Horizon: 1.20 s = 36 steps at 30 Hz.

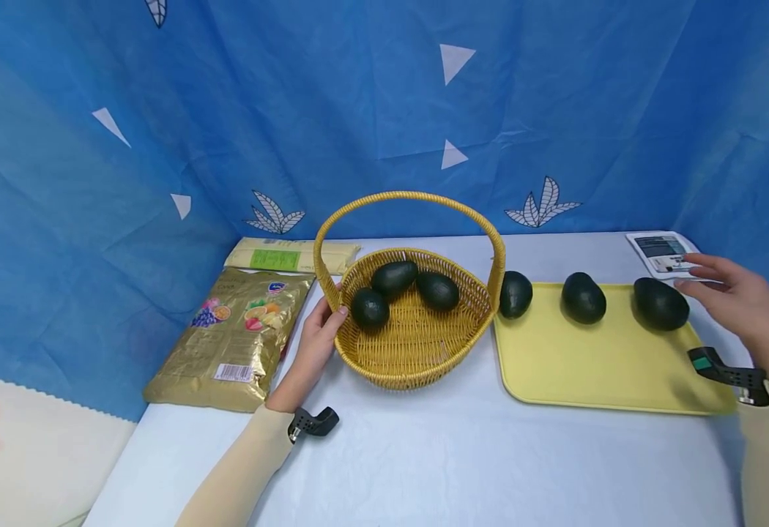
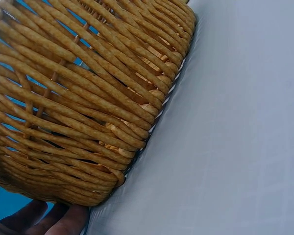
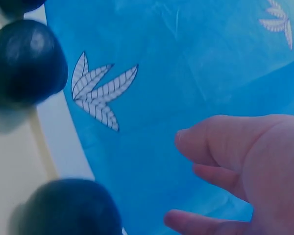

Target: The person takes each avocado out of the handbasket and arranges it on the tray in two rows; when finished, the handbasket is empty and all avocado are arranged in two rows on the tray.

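A yellow wicker basket (image 1: pixel 398 359) with a tall arched handle stands mid-table, three dark green avocados (image 1: pixel 394 279) inside. My left hand (image 1: pixel 318 333) grips its left side, thumb at the rim. In the left wrist view, fingers (image 2: pixel 71 220) touch the woven wall (image 2: pixel 88 107). To the right, a yellow tray (image 1: pixel 595 366) bears three more avocados in a row along its far part. Beside the rightmost avocado (image 1: pixel 660 304), my right hand (image 1: pixel 734 296) hovers with fingers spread and nothing held. The right wrist view shows that hand (image 3: pixel 269 166) apart from the nearby avocado (image 3: pixel 71 208).
A gold foil bag (image 1: pixel 239 344) with fruit pictures lies left of the basket, and a pale flat packet (image 1: pixel 285 256) is behind it. At the back right sits a white device or card (image 1: pixel 663 254). Blue printed cloth (image 1: pixel 384 110) hangs behind the table.
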Tool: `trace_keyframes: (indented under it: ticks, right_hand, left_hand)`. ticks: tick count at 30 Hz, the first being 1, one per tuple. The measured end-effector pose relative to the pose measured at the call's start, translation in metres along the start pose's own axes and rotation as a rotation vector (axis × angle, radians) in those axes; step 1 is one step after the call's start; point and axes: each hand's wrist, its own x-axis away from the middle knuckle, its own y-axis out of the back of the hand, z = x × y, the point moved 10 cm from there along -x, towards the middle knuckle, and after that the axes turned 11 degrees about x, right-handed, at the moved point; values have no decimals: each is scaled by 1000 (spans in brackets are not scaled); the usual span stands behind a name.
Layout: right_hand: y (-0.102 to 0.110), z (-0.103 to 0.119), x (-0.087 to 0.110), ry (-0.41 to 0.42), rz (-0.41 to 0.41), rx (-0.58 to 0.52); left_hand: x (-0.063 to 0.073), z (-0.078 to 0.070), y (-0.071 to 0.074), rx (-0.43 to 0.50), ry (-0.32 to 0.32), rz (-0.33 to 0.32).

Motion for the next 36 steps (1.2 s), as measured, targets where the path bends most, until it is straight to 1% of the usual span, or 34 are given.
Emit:
trace_keyframes:
  ticks: [3,6,10,13,17,20,22,24,28,30,33,36]
  right_hand:
    - [2,12,3,33,-21,-27]
    - [4,28,9,107,-48,-39]
    - [6,48,21,212,-65,-51]
    - [7,68,31,323,-71,-109]
    - [7,102,48,520,-47,-285]
    - [2,127,61,638,-25,-341]
    - [-4,140,68,680,-11,-331]
    - [-10,154,74,709,4,-298]
    - [-26,181,88,732,76,-226]
    - [-34,197,97,760,114,-194]
    - [-45,223,111,841,145,-169]
    - [-57,248,125,932,180,-176]
  left_hand:
    - [0,1,0,7,10,-9]
    - [0,1,0,3,12,-3]
    - [-2,2,-2,-3,9,8]
    - [-1,2,-1,-2,11,1]
    - [0,1,-1,3,12,1]
    - [0,1,-1,7,11,0]
    - [0,1,0,6,11,-1]
    - [0,1,0,6,12,-4]
    - [0,1,0,7,11,-4]
    - [0,1,0,6,9,-3]
    - [0,1,0,4,6,-1]
    - [1,0,0,5,1,-4]
